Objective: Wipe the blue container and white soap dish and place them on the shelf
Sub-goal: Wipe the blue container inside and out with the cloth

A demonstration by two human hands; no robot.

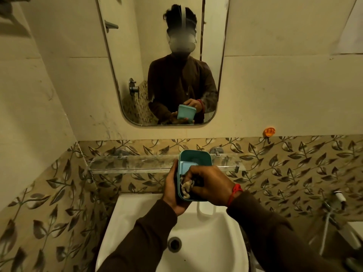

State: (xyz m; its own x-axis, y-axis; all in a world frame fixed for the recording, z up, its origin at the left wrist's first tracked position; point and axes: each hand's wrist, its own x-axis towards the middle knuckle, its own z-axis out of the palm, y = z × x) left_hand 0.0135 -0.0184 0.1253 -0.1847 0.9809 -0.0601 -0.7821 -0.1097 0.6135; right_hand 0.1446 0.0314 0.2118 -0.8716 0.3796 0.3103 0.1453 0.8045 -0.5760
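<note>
Fingers (177, 169) of left hand (173, 190) wrap the container (196, 160) from outside, gripping it above the sink (137, 216), just before the glass shelf (137, 163). Right hand (211, 185) reaches inside, fingers clenched on a rag (186, 188); fingertips hidden. Container's near wall is covered by both hands. Soap dish not discernible.

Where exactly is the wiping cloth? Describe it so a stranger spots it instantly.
Start at the white sink under the mirror. Above it, the left hand holds a blue container. The cloth is the crumpled pale rag pinched by the right hand inside it.
</note>
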